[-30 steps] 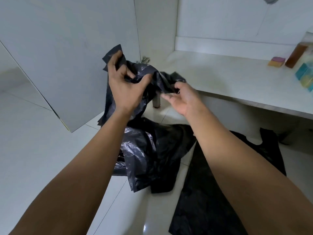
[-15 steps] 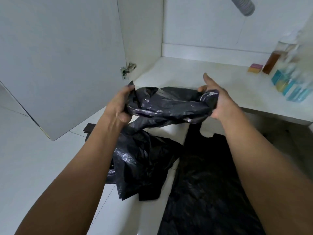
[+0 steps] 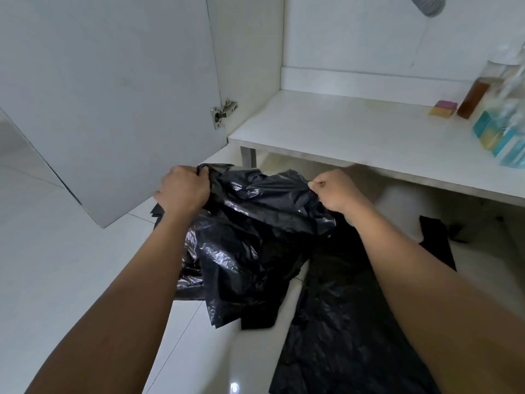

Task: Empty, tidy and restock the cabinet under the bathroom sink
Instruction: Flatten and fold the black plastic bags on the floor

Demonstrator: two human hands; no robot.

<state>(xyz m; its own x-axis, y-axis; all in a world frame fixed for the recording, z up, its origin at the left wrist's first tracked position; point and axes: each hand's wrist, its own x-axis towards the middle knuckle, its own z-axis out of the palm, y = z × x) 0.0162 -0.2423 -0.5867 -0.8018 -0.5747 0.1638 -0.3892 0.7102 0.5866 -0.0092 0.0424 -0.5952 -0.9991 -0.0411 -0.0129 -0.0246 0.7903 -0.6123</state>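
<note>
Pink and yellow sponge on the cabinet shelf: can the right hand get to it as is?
Probably not yet: right hand is shut on the black trash bag. The path to the sponge looks clear.

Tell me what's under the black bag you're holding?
Under the held black bag lie more crumpled black bags on the white floor. Whatever sits beneath those is covered.

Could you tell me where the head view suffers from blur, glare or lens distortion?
Head view: motion blur smears the bottles at far right; a glare spot sits on the floor tile; wide-angle distortion bows the cabinet door; highlights glint off the black bag, held sharply by both hands.
</note>
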